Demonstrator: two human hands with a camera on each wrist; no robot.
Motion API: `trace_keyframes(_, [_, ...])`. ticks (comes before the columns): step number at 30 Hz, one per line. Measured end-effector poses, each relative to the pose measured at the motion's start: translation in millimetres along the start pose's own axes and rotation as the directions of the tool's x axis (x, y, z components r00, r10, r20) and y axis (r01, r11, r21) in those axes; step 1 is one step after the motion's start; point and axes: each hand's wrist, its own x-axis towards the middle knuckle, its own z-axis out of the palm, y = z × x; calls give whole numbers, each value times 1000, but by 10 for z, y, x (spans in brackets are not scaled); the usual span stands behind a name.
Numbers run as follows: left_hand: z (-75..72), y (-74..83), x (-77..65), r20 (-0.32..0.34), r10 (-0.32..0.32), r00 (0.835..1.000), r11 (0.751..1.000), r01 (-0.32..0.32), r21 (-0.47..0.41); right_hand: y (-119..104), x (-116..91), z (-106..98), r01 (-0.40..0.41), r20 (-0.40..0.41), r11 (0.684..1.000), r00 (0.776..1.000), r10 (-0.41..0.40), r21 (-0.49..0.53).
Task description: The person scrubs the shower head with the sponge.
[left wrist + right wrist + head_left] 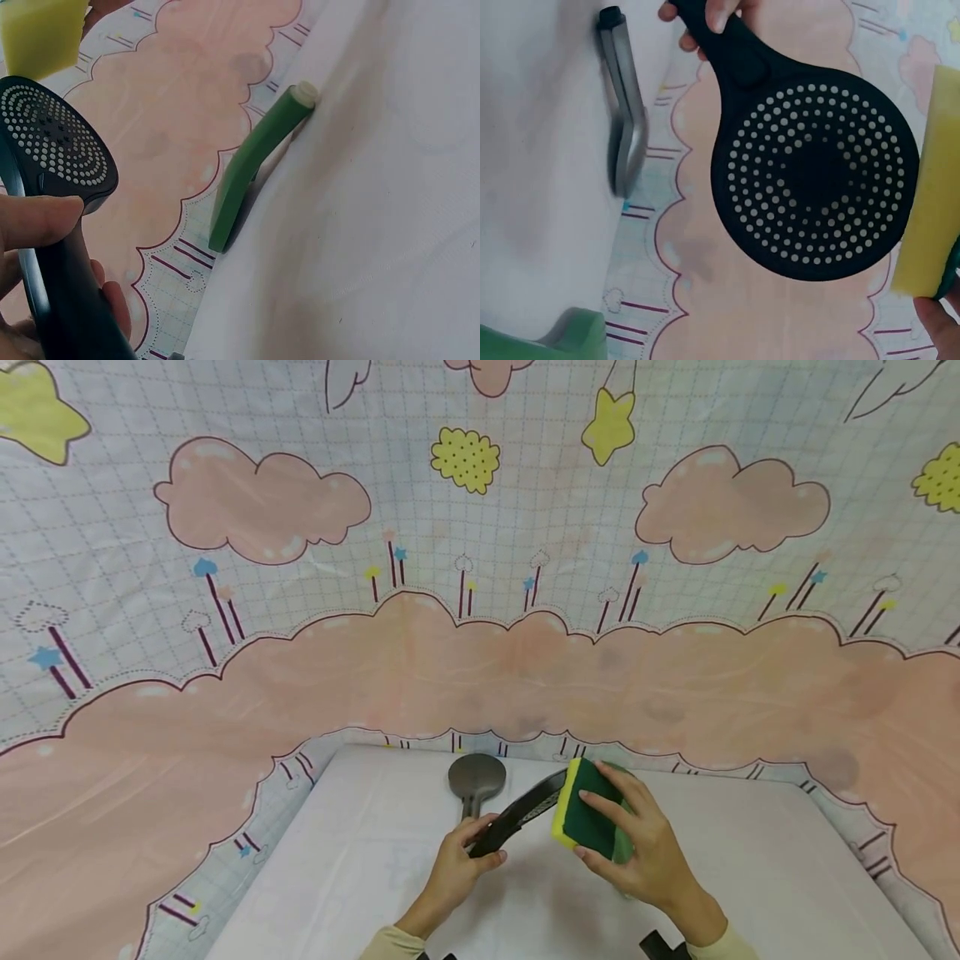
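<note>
My left hand [455,870] grips a black shower head [513,820] by its handle, fingers curled round it and the head raised off the table. In the right wrist view its round face of pale nozzles [816,255] shows fully. My right hand [651,853] holds a sponge [596,810], yellow with a dark green scouring side, thumb and fingers spread along its edges. The sponge's yellow side [934,195] is right at the shower head's outer rim.
A grey shower head [477,775] lies on the white table [360,860] beyond my left hand. A green shower head [259,161] lies on the right, mostly hidden behind my right hand in the head view. A cloud-patterned cloth [480,677] hangs behind the table.
</note>
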Motion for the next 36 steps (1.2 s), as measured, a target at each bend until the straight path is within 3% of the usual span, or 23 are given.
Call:
trace_keyframes(7, [12, -23, -2, -11, 10, 1000, 1000, -10, 1, 76, 0, -33, -23, -17, 999, 1000, 23, -23])
trace_keyframes(12, [32, -24, -21, 13, 26, 1000, 999, -26, 35, 170, -24, -44, -111, -11, 993, 994, 111, -28])
trace_keyframes(18, [32, -40, -26, 31, 18, 999, 994, -22, 109, 251, -62, -44, -276, 28, 961, 961, 276, 3])
trace_keyframes(24, [24, -67, -33, 72, 6, 997, 997, -12, 81, 235, -61, -35, -353, 43, 934, 935, 351, 47])
trace_keyframes(30, [49, -60, -43, 89, 38, 995, 997, -44, 68, 155, -31, -22, -359, 60, 933, 933, 356, 41])
trace_keyframes(36, [48, -16, -57, 139, 53, 989, 997, -59, 45, 93, -22, 18, -266, 53, 964, 963, 266, 3])
